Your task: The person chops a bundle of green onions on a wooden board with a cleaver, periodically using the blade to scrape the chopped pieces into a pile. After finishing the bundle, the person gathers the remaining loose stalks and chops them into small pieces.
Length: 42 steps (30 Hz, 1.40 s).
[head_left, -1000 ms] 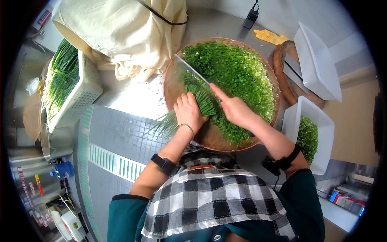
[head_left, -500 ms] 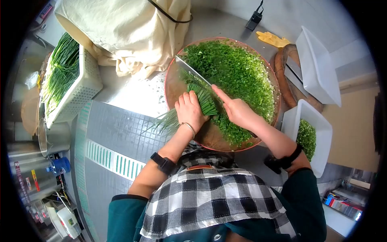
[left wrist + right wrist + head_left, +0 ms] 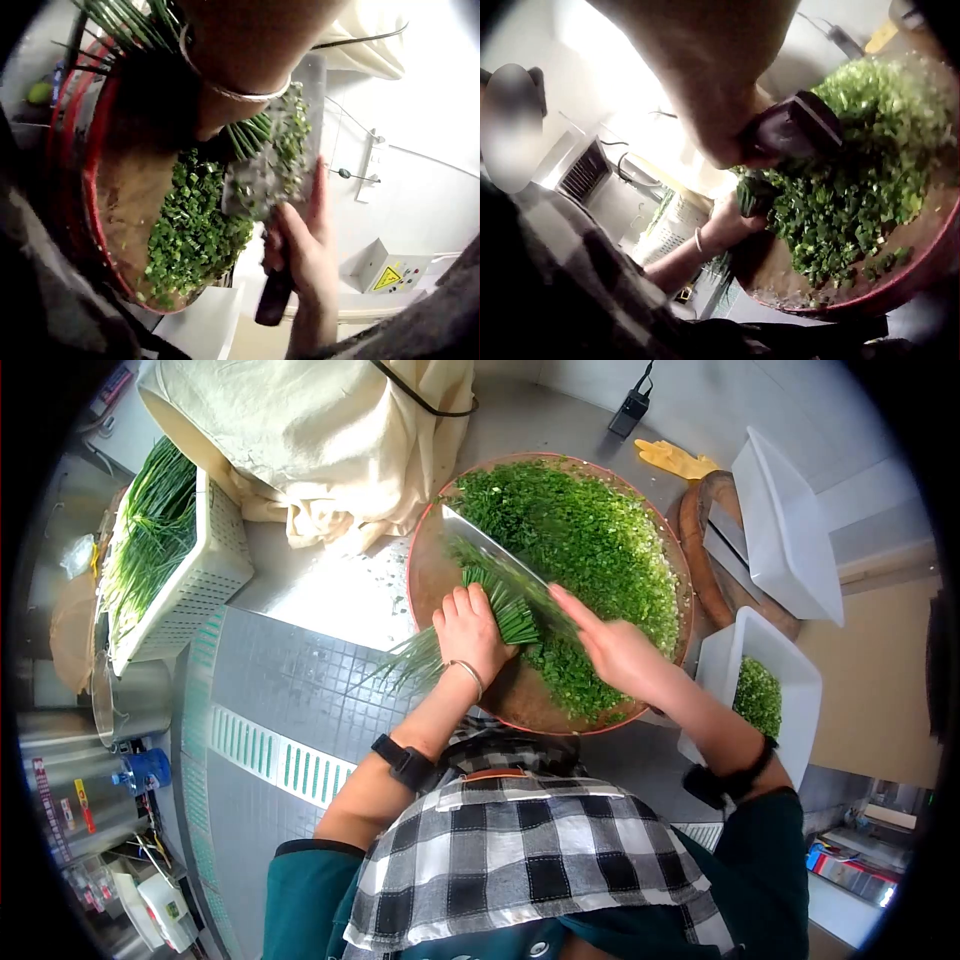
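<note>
On the round wooden board (image 3: 425, 575) with a red rim, my left hand (image 3: 468, 632) grips a bundle of green stalks (image 3: 515, 622), cut ends toward the right. My right hand (image 3: 625, 655) holds a cleaver (image 3: 490, 545) by its dark handle (image 3: 274, 294), index finger stretched along the blade. The blade is beside the bundle's cut ends, with green bits stuck to its face in the left wrist view. Chopped greens (image 3: 570, 540) cover much of the board, dark at left and paler at right. The right wrist view shows the handle's butt (image 3: 795, 131) close up.
At left stands a white crate (image 3: 205, 575) of long stalks. Cream cloth (image 3: 320, 440) lies behind the board. At right are a white tub (image 3: 795, 690) with chopped greens, another white tub (image 3: 790, 530), a smaller wooden board (image 3: 692, 550), a yellow glove (image 3: 676, 458) and a black device (image 3: 629, 413).
My right hand and the cleaver have shifted right and slightly down, and the blade shows more of its face. My left hand stays nearly in place on the bundle.
</note>
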### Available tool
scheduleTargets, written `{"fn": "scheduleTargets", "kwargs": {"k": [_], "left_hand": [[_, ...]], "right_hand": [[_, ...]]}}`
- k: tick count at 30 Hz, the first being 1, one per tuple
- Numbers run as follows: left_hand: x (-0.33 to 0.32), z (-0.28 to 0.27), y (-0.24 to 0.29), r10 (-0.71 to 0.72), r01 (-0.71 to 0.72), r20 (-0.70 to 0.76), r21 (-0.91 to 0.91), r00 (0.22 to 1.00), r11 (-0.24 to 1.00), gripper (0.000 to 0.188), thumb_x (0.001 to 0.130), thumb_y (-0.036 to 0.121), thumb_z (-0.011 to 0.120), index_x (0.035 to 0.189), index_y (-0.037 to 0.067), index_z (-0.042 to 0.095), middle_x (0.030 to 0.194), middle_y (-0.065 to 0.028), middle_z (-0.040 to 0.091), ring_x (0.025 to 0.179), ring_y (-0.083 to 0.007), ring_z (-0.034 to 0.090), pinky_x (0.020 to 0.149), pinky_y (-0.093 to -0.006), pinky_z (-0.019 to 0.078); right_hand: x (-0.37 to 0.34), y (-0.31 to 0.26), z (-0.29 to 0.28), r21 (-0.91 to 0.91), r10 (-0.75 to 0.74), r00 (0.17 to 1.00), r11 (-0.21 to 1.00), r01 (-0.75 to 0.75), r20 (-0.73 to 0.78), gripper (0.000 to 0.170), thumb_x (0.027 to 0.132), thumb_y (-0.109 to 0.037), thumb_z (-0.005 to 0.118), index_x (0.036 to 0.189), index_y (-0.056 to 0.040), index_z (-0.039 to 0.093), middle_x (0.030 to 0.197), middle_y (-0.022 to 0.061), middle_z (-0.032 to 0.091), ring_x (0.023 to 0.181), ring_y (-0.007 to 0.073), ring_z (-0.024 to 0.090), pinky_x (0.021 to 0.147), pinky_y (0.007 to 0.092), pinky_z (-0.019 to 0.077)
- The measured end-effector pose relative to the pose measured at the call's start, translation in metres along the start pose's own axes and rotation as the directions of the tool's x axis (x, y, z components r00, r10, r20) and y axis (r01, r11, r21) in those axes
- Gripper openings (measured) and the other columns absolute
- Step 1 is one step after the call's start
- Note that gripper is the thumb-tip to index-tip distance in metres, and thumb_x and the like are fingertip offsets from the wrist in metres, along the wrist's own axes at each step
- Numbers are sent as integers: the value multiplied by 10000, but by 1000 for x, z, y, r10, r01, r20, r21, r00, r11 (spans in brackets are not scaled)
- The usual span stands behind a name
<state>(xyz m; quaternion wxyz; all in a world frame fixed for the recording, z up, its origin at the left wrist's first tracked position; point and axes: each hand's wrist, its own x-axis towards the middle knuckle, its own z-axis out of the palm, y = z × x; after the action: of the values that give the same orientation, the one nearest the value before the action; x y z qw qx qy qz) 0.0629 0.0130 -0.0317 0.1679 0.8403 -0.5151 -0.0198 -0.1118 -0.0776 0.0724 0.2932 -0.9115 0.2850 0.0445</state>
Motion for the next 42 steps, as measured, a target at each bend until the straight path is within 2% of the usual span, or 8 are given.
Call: {"fn": "scheduleTargets", "kwargs": {"k": [6, 9, 17, 23, 24, 33, 36, 42], "left_hand": [[-8, 14, -7, 16, -15, -55, 29, 998, 999, 1008, 481, 361, 855, 1262, -24, 346, 1171, -170, 463, 1109, -309, 447, 930, -420, 362], [-12, 11, -9, 37, -8, -286, 102, 957, 995, 1043, 474, 348, 855, 1283, -39, 322, 1209, -185, 451, 1137, -316, 437, 949, -421, 357], [-5, -6, -5, -27, 29, 45, -42, 999, 999, 937, 496, 342, 859, 1217, -18, 382, 1138, -160, 484, 1087, -330, 459, 905, -428, 377], [-7, -5, -8, -9, 10, 37, -32, 999, 999, 924, 499, 346, 860, 1215, 4, 386, 1140, -155, 481, 1079, -330, 460, 901, -427, 377], [-9, -4, -7, -5, 6, 39, -33, 999, 999, 924, 499, 346, 860, 1215, 4, 386, 1140, -155, 481, 1079, -330, 460, 901, -427, 377], [-6, -3, -7, -7, 7, -6, -26, 1000, 1000, 910, 482, 353, 841, 1195, 0, 400, 1103, -132, 479, 1057, -292, 459, 883, -404, 375], [-5, -2, -8, 1, 0, 16, -18, 1000, 1000, 916, 483, 358, 841, 1199, -6, 400, 1102, -134, 479, 1054, -291, 460, 880, -407, 376], [-9, 2, -9, 11, -11, -10, -18, 1000, 1000, 926, 485, 354, 843, 1211, -9, 396, 1117, -138, 477, 1065, -292, 457, 885, -410, 374]], "right_hand": [[57, 8, 27, 77, -111, 986, 990, 121, -122, 672, 874, -28, 472, 1455, -249, 218, 666, 268, 564, 572, 383, 582, 559, 454, 464], [31, -3, 0, 37, -103, 986, 993, 109, -131, 671, 873, -22, 476, 1458, -224, 218, 702, 263, 586, 558, 360, 592, 553, 445, 466], [4, -5, -11, -57, -1, 997, 998, 5, 76, 658, 882, -48, 435, 1460, -269, 211, 595, 227, 557, 525, 347, 586, 530, 458, 458], [58, 0, 16, 64, -36, 999, 997, 35, 14, 667, 876, -27, 476, 1457, -240, 226, 620, 252, 547, 507, 362, 554, 531, 438, 448], [54, 10, 15, 53, -184, 978, 980, 190, -100, 651, 879, -28, 474, 1455, -204, 229, 626, 254, 553, 520, 360, 560, 531, 430, 448], [-26, -8, -27, 67, -43, 998, 997, 41, 34, 655, 894, -69, 461, 1463, -252, 193, 562, 230, 522, 505, 373, 550, 511, 471, 422], [9, 6, 7, 86, -40, 999, 995, 41, -4, 648, 879, -15, 478, 1456, -200, 245, 793, 270, 601, 523, 368, 554, 536, 439, 428], [62, 7, 25, 97, -191, 971, 974, 206, -140, 665, 863, -13, 489, 1450, -203, 241, 705, 263, 576, 555, 393, 569, 526, 451, 434]]}}
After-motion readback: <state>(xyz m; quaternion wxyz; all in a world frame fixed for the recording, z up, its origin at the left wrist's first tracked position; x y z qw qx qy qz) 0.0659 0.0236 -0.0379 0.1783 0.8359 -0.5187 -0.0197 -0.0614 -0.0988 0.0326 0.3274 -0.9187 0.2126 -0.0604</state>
